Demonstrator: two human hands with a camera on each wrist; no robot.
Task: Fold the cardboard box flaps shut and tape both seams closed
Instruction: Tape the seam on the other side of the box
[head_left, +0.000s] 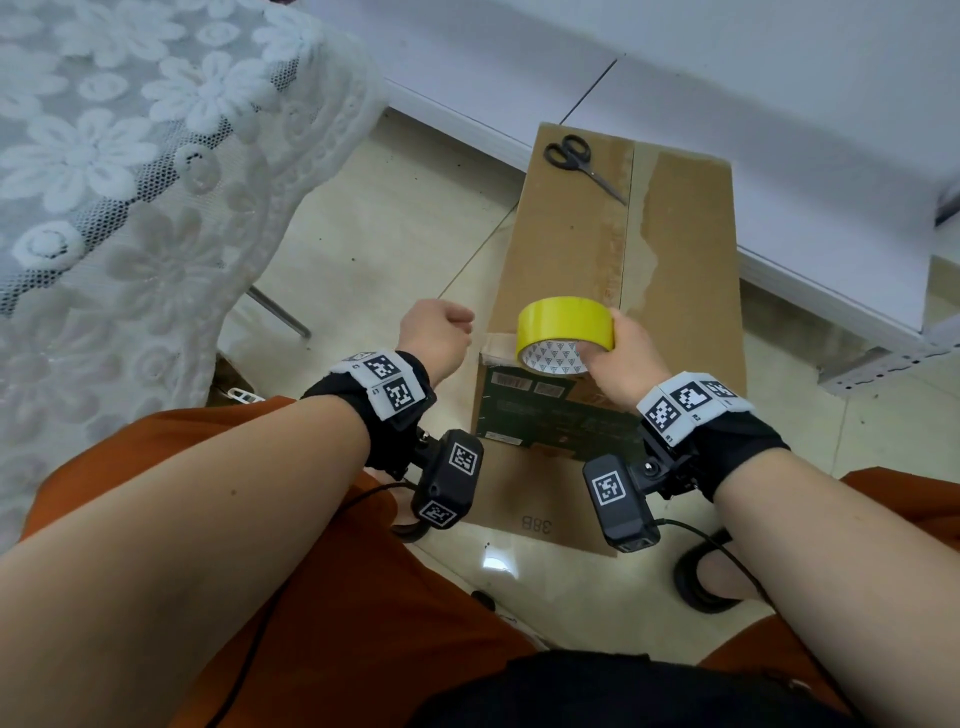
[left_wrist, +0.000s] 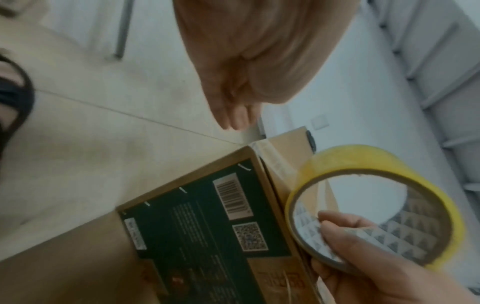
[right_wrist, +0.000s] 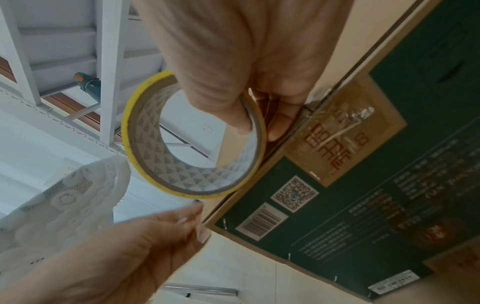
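Note:
A brown cardboard box (head_left: 571, 234) stands on the floor with its top flaps folded down; the middle seam (head_left: 626, 234) shows old torn tape. My right hand (head_left: 605, 335) grips a yellow tape roll (head_left: 563, 317) over the box's near edge, thumb inside the core and fingers outside (right_wrist: 258, 131). My left hand (head_left: 452, 325) hovers just left of the near corner, thumb against fingertips. In the right wrist view it (right_wrist: 192, 222) seems to pinch a faint clear strip coming off the roll (right_wrist: 182, 174). The printed dark-green end panel (left_wrist: 197, 226) faces me.
Black scissors (head_left: 576, 158) lie on the far end of the box top. A lace cloth (head_left: 130, 182) hangs at the left over a metal leg (head_left: 280, 312). White shelving (head_left: 779, 156) runs behind and to the right of the box. My sandalled foot (head_left: 706, 577) is beside the box.

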